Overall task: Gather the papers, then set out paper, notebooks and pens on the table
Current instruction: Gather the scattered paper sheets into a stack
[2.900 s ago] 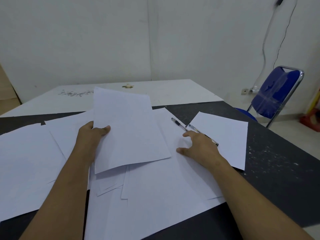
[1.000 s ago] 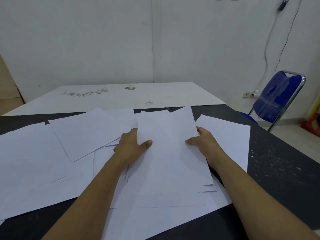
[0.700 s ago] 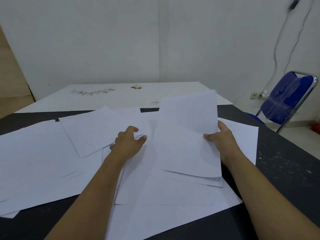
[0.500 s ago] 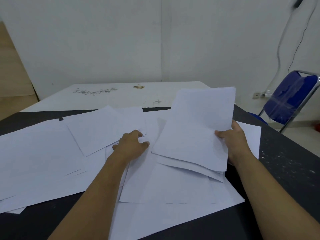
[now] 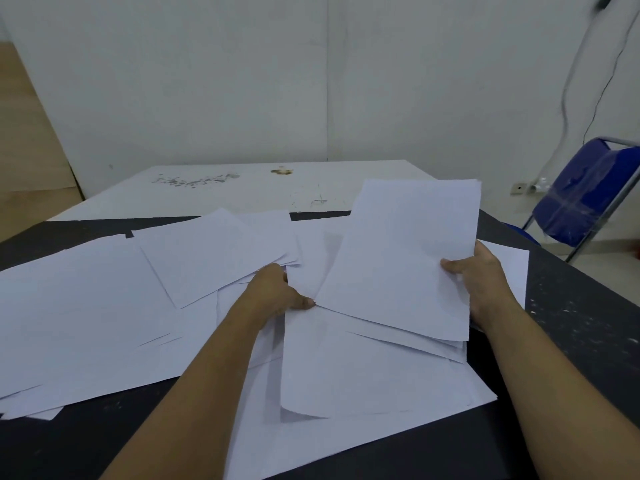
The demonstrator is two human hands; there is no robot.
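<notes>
Right fingers (image 5: 454, 263) around raised paper stack (image 5: 405, 251)

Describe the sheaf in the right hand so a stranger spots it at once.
Look at the dark table, then its right side, where the right hand grips a sheaf. It alone tilts up off the table; the other sheets lie flat.

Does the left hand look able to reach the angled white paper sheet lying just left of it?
Probably yes: the left hand lies right beside that angled white paper sheet, and nothing visible covers it.
</notes>
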